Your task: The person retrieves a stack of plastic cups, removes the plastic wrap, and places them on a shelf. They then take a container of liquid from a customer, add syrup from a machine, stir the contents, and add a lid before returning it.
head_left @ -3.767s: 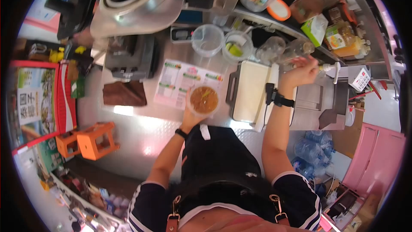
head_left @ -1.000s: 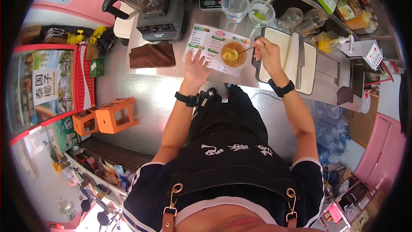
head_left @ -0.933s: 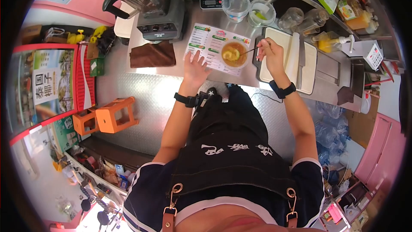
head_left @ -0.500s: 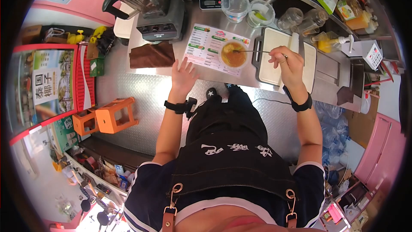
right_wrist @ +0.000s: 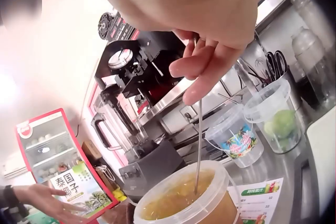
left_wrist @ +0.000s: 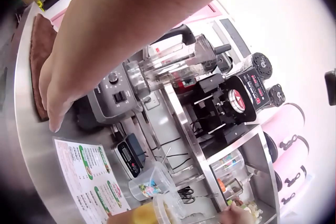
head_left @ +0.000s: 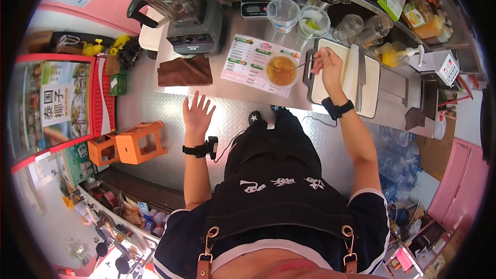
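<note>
My right hand (head_left: 328, 67) pinches a long thin metal spoon (right_wrist: 199, 140) by its upper end. The spoon stands in a clear round plastic tub (right_wrist: 219, 211) of yellow-brown liquid (head_left: 282, 72), and its lower end is hidden in it. Beneath the tub lies a printed menu sheet (head_left: 240, 64) on the steel counter. My left hand (head_left: 197, 115) touches nothing; its fingers are spread, palm up, in front of the counter's edge, nearest to a folded brown cloth (head_left: 185, 71).
Behind the menu are a blender (head_left: 195, 33), a small scale (head_left: 253, 10) and two clear tubs, one with limes (right_wrist: 283, 124) in it. To the right, a cutting board (head_left: 370, 90) carries a knife (head_left: 361, 75). An orange stool (head_left: 138, 143) stands on the floor.
At first my left hand held the tub while my right was near the jars. Since then the spoon has entered the liquid. Lately my left hand has drawn back leftward from the menu.
</note>
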`<state>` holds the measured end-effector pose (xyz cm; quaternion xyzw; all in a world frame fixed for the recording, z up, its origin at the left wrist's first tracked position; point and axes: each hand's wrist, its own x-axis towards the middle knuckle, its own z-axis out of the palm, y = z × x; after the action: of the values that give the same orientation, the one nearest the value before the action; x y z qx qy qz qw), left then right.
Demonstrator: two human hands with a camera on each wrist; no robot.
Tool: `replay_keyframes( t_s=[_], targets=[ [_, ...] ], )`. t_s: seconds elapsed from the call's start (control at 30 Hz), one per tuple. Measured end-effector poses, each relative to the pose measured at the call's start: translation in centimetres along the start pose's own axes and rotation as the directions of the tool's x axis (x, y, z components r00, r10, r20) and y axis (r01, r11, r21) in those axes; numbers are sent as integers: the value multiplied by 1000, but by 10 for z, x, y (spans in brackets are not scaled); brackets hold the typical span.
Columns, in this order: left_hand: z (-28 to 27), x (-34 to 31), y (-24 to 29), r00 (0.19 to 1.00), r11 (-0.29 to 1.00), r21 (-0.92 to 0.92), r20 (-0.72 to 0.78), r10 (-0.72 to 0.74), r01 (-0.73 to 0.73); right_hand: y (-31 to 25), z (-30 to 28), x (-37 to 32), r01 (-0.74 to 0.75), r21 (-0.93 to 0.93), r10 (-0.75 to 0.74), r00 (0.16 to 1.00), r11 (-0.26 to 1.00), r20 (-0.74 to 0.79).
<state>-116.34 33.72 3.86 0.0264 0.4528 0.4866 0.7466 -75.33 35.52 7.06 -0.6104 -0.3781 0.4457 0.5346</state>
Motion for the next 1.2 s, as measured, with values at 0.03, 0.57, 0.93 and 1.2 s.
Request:
replay_keyframes(
  t_s=[0.03, 0.57, 0.93, 1.2],
  targets=[
    [-6, -2, 2, 999, 1000, -6, -30, 12, -12, -4, -5, -4, 34, 49, -32, 998, 998, -50],
    [-32, -27, 15, 990, 996, -37, -121, 75, -80, -39, 31, -15, 815, -357, -604, 578, 456, 549],
    [-99, -64, 31, 938, 962, -126, -280, 202, -244, -32, -7, -12, 116, 14, -115, 992, 993, -57],
    [-105, -65, 23, 948, 965, -173, -284, 144, -198, -96, 21, -34, 671, -364, -520, 736, 646, 433]
  ],
)
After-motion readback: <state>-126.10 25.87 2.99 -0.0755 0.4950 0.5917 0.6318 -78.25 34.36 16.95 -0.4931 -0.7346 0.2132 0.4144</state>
